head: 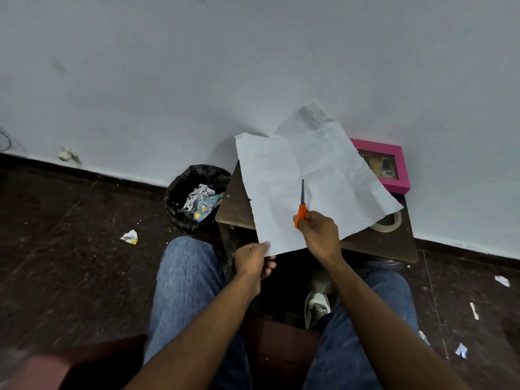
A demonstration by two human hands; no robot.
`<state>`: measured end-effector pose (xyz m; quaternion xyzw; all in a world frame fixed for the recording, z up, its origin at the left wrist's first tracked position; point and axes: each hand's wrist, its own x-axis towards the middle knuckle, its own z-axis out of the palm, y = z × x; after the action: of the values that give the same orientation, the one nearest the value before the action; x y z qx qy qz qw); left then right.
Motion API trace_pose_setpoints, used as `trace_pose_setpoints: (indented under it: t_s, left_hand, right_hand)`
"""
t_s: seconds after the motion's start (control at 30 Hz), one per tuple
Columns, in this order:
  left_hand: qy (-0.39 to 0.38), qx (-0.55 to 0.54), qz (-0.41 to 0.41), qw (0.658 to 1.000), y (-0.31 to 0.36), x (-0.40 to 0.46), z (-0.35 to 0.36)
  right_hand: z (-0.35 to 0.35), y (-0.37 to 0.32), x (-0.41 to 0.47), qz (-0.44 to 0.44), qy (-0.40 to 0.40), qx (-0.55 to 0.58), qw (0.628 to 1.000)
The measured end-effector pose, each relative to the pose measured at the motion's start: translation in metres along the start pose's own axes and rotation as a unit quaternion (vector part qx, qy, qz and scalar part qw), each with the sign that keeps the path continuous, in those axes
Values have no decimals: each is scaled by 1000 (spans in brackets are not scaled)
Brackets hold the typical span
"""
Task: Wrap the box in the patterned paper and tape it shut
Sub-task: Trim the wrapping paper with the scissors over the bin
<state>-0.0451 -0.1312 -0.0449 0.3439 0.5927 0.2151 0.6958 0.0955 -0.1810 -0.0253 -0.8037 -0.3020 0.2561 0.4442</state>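
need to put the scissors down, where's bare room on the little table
Little is bare: one strip on the table at its near right edge, in front of the tape roll. The sheet of paper and pink box crowd the rest.

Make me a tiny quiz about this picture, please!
1. True or false: the right hand holds the orange scissors.
2. What does the left hand pinch? A) the tape roll B) the sheet of paper C) the pink box
3. Fill in: the pink box lies partly under the ____.

Key:
1. True.
2. B, the near corner of the sheet of paper.
3. Paper; the tape roll peeks out from under it too.
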Motion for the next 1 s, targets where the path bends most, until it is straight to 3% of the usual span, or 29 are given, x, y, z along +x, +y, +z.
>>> trace_pose_setpoints:
  t_s: [0.17, 0.3, 0.57, 1.0]
  left_hand:
    - [8, -78, 6, 997, -6, -6, -1]
    - [15, -118, -4, 993, -8, -11, 1]
    - [-4, -107, -11, 994, -6, -15, -4]
    - [-8, -102, 7, 995, -10, -14, -5]
  right_hand:
    - [-4, -11, -14, -34, 8, 88, 995]
    - [-2, -16, -37, -2, -65, 171, 983]
    - [-6, 5, -68, 72, -263, 131, 953]
    - [-16, 10, -79, 116, -390, 72, 910]
